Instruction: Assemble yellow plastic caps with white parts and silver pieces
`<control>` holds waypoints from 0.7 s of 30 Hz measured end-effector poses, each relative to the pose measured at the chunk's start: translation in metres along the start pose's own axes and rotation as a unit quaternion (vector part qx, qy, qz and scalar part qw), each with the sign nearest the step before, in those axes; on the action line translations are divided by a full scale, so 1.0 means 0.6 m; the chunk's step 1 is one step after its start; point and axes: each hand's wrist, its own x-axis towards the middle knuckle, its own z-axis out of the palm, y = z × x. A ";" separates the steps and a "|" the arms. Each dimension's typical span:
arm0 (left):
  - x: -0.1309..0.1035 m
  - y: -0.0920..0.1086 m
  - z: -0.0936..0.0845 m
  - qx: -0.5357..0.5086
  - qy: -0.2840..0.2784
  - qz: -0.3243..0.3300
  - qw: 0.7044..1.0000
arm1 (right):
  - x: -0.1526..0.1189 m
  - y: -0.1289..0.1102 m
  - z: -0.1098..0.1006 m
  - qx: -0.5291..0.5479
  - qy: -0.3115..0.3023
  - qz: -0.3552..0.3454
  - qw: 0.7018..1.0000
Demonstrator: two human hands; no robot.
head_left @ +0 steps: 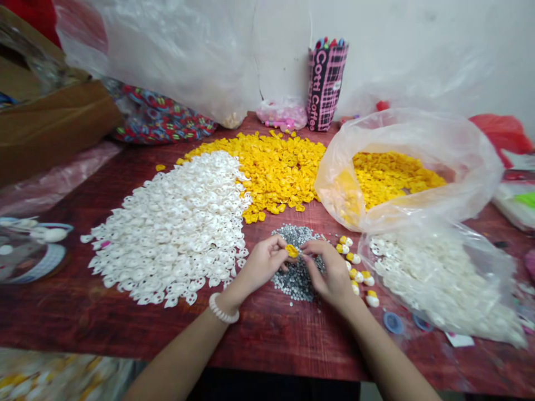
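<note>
Between the thumb and fingers of my left hand (264,263) is a small yellow plastic piece (291,251), its hollow side facing up. My right hand (333,273) is pinched close against the right edge of that piece; what sits in its fingertips is too small to make out. Both hands are over a heap of tiny grey bits (295,285) on the table. Left of them spreads a large pile of white plastic pieces (179,228), and behind lies a pile of yellow pieces (284,167). Several yellow-and-white joined pieces (371,299) lie beside my right hand.
An open clear bag (468,161) holds more yellow pieces; a second bag (451,278) of white pieces lies in front of it. Blue rings (393,322) are near the right front. A plaid bag (326,86) stands at the wall, a cardboard box (62,128) at left.
</note>
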 end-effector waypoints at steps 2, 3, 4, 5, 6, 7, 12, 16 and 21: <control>-0.004 -0.003 0.012 -0.051 -0.010 -0.011 0.999 | -0.004 -0.001 0.008 -0.018 0.003 -0.061 0.998; -0.006 -0.003 0.017 -0.086 -0.010 -0.011 0.996 | -0.004 -0.002 0.011 -0.027 0.009 -0.075 0.997; -0.009 -0.002 0.021 -0.121 -0.007 -0.010 0.993 | -0.004 -0.002 0.012 -0.032 0.020 -0.076 0.996; -0.010 0.000 0.025 -0.150 -0.002 -0.007 0.989 | -0.003 -0.003 0.012 -0.032 0.032 -0.065 0.997; -0.012 0.002 0.027 -0.171 0.001 -0.004 0.985 | -0.002 -0.004 0.011 -0.028 0.043 -0.049 0.997; -0.013 0.005 0.029 -0.184 0.004 -0.001 0.983 | 0.000 -0.006 0.009 -0.019 0.049 -0.033 0.998; -0.011 0.007 0.028 -0.229 0.009 -0.003 0.973 | 0.005 -0.016 0.001 0.023 0.054 0.013 0.998; -0.007 0.001 0.022 -0.257 -0.021 -0.006 0.966 | 0.005 -0.017 -0.002 0.038 0.060 0.051 0.996; -0.007 0.001 0.025 -0.276 -0.042 -0.007 0.960 | 0.005 -0.011 -0.007 0.008 0.076 0.031 0.997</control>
